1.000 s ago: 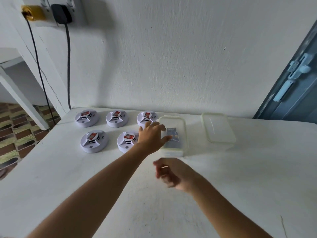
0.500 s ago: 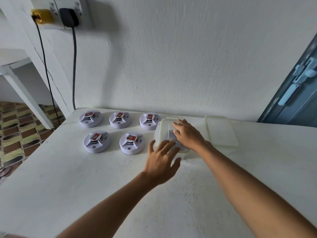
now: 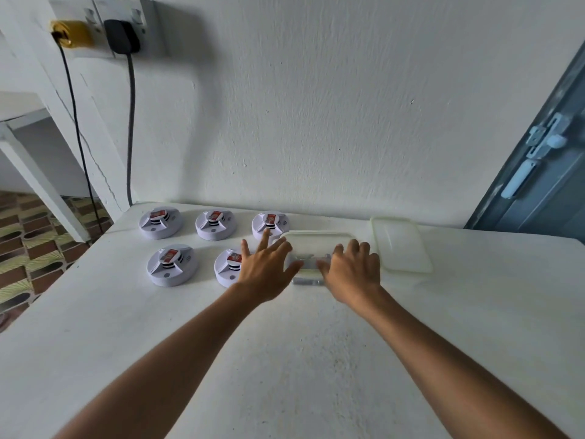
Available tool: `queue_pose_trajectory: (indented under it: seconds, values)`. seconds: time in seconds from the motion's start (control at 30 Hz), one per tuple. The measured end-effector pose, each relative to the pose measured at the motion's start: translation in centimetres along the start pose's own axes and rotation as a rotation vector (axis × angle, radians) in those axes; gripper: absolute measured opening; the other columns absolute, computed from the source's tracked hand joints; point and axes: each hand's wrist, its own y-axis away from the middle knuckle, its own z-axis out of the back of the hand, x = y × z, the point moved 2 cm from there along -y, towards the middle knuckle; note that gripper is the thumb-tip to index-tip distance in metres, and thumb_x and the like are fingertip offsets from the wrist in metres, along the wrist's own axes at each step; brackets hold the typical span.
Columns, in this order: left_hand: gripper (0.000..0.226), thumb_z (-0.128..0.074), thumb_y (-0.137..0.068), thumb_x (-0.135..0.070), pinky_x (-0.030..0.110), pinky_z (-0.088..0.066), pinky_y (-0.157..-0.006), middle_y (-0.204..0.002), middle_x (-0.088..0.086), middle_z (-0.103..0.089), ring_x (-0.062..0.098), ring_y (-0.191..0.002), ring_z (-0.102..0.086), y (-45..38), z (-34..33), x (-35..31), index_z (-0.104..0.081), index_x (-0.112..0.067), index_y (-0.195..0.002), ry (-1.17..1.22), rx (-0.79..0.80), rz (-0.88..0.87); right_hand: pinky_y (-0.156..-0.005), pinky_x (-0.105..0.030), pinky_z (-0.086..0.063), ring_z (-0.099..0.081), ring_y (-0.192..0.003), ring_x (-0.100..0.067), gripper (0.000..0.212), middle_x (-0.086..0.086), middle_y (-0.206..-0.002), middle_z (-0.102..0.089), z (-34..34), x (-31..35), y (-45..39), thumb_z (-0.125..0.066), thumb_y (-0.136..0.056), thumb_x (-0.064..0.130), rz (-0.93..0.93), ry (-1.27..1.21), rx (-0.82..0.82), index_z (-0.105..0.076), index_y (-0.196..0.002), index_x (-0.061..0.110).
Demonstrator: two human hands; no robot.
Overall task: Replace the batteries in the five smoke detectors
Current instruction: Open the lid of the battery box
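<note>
Five white round smoke detectors with red labels sit on the white table in two rows: back left (image 3: 160, 222), back middle (image 3: 216, 224), back right (image 3: 269, 221), front left (image 3: 172, 264) and front right (image 3: 227, 267). A clear plastic container (image 3: 316, 235) stands to their right, with a grey battery pack (image 3: 311, 262) inside. My left hand (image 3: 267, 270), fingers spread, touches the container's left side and covers part of the front right detector. My right hand (image 3: 351, 274) lies over the container's near right corner, its thumb toward the pack and its fingertips hidden.
The container's clear lid (image 3: 400, 248) lies flat just right of it. The wall rises straight behind the table. Two plugs with hanging cables (image 3: 129, 122) are at the upper left. A blue door (image 3: 538, 172) stands at the right, and patterned floor (image 3: 38, 248) lies beyond the left edge.
My left hand moved forward from the near table to the container's left side. My right hand drew back from inside the container to its near right corner.
</note>
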Motion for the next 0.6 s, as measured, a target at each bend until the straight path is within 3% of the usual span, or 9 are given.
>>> queue_pose_trajectory:
  seconds: [0.13,0.2,0.23,0.3,0.37,0.4,0.47,0.5,0.6]
  values:
    - [0.053,-0.036,-0.097,-0.055,0.065,-0.007,-0.114,-0.159,-0.009,-0.022,0.021,-0.150,0.001,-0.6,0.0,1.0,-0.037,-0.030,-0.144,0.074,0.064,-0.004,-0.078,-0.037,-0.040,-0.049,-0.100,-0.031,0.034,-0.013,-0.106,-0.056,0.5,0.4,1.8,-0.045,-0.094,0.037,0.091,-0.107,-0.137,-0.063,-0.103,0.010]
    - [0.053,-0.038,-0.096,-0.055,0.065,-0.007,-0.114,-0.159,-0.009,-0.022,0.021,-0.150,-0.001,-0.6,0.0,1.2,-0.038,-0.031,-0.144,0.098,0.070,-0.012,-0.066,-0.030,-0.043,-0.057,-0.082,-0.028,0.023,-0.009,-0.084,-0.060,0.2,1.0,3.2,-0.056,-0.088,0.027,0.181,-0.247,-0.251,-0.068,-0.084,0.007]
    - [0.053,-0.039,-0.096,-0.055,0.065,-0.008,-0.114,-0.159,-0.008,-0.022,0.021,-0.150,-0.001,-0.6,0.0,1.2,-0.039,-0.030,-0.144,0.105,0.067,-0.014,-0.062,-0.027,-0.043,-0.059,-0.072,-0.024,0.024,-0.006,-0.075,-0.060,-0.1,1.4,4.0,-0.057,-0.087,0.026,0.173,-0.391,-0.209,-0.067,-0.077,0.007]
    - [0.053,-0.041,-0.096,-0.053,0.065,-0.008,-0.114,-0.159,-0.008,-0.024,0.022,-0.150,-0.001,-0.6,0.0,1.2,-0.040,-0.029,-0.143,0.122,0.058,-0.015,-0.059,-0.024,-0.046,-0.059,-0.060,-0.018,0.027,-0.005,-0.068,-0.059,-1.1,2.0,4.8,-0.057,-0.091,0.030,0.018,-0.778,0.158,-0.063,-0.078,0.008]
    - [0.053,-0.042,-0.096,-0.052,0.065,-0.009,-0.113,-0.158,-0.008,-0.025,0.021,-0.150,-0.002,-0.7,0.0,1.1,-0.041,-0.029,-0.143,0.132,0.054,-0.008,-0.056,-0.024,-0.049,-0.065,-0.062,-0.018,0.024,-0.010,-0.085,-0.067,-1.7,2.3,5.1,-0.060,-0.092,0.031,-0.294,-1.326,0.508,-0.061,-0.097,0.008]
    - [0.053,-0.043,-0.096,-0.052,0.065,-0.010,-0.113,-0.158,-0.008,-0.025,0.021,-0.150,-0.002,-0.7,0.1,1.1,-0.041,-0.028,-0.143,0.134,0.054,-0.002,-0.055,-0.025,-0.049,-0.069,-0.068,-0.021,0.025,-0.013,-0.097,-0.067,-2.1,2.4,4.9,-0.063,-0.091,0.028,-0.458,-1.638,0.584,-0.058,-0.105,0.008]
    - [0.053,-0.045,-0.096,-0.051,0.064,-0.010,-0.112,-0.158,-0.007,-0.025,0.021,-0.150,-0.002,-0.7,0.2,1.0,-0.042,-0.027,-0.143,0.139,0.056,0.001,-0.056,-0.027,-0.049,-0.070,-0.081,-0.027,0.026,-0.017,-0.106,-0.064,-2.8,2.6,4.5,-0.068,-0.087,0.018,-0.751,-2.176,0.523,-0.056,-0.106,0.006]
    - [0.053,-0.046,-0.095,-0.051,0.065,-0.010,-0.112,-0.158,-0.006,-0.026,0.022,-0.149,-0.003,-0.8,0.3,0.9,-0.043,-0.026,-0.142,0.141,0.057,0.002,-0.057,-0.027,-0.048,-0.070,-0.084,-0.028,0.024,-0.016,-0.106,-0.064,-3.2,2.7,4.4,-0.069,-0.086,0.015,-0.835,-2.312,0.464,-0.056,-0.104,0.005]
    - [0.053,-0.048,-0.095,-0.049,0.066,-0.010,-0.112,-0.157,-0.005,-0.027,0.024,-0.149,-0.004,-1.0,0.4,0.7,-0.045,-0.025,-0.141,0.130,0.057,0.006,-0.061,-0.024,-0.045,-0.066,-0.083,-0.022,0.023,-0.011,-0.100,-0.066,-3.7,3.9,4.5,-0.071,-0.085,0.013,-0.934,-2.387,0.393,-0.060,-0.103,0.005]
